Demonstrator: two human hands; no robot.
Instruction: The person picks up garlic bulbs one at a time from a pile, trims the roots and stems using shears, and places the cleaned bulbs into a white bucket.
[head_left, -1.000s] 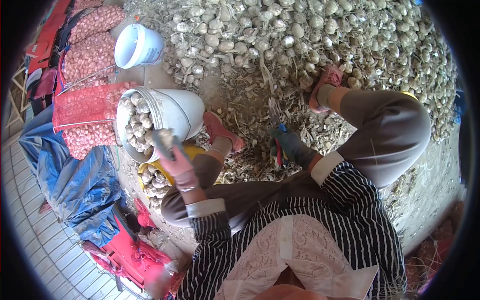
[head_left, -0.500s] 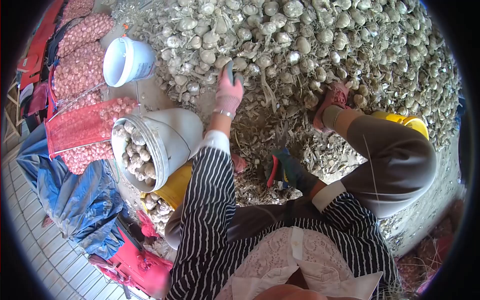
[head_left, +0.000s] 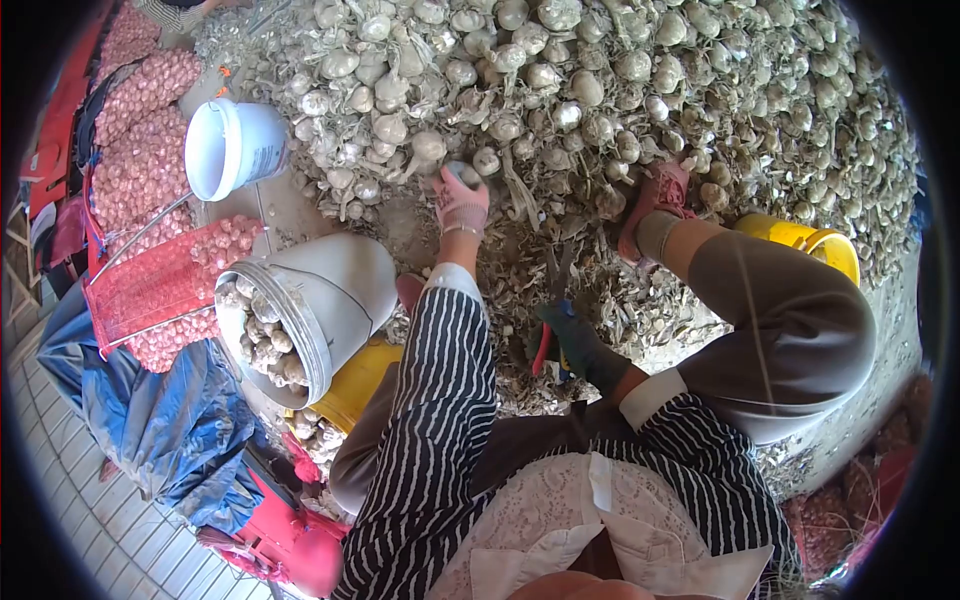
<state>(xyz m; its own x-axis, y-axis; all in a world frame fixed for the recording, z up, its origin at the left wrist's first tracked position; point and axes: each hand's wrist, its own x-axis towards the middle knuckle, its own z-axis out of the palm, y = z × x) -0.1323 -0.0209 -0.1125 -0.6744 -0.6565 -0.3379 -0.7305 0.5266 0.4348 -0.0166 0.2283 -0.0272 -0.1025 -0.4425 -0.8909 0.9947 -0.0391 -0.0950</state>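
Note:
My left hand (head_left: 461,205), in a pink glove with grey fingertips, reaches to the near edge of a heap of dried garlic (head_left: 590,90). Its fingers are curled in, and what they close on is hidden. A garlic bulb (head_left: 487,160) lies right beside those fingertips. Lower down, my right hand (head_left: 588,345), in a dark green glove, is wrapped round the red and blue handles of pruning shears (head_left: 556,275). The blades point up toward the heap, slightly apart, over loose dry stalks.
A white bucket (head_left: 350,280) of garlic bulbs lies tipped at left, by a yellow bucket (head_left: 362,385). Another white bucket (head_left: 232,150) stands farther back. Red mesh sacks (head_left: 150,150) and a blue tarp (head_left: 165,420) line the left. Another yellow bucket (head_left: 790,240) is beyond my knee.
The view has shifted slightly. My left hand's outstretched fingers have curled in at the heap's edge. My right hand still holds the shears, whose blades now show more clearly.

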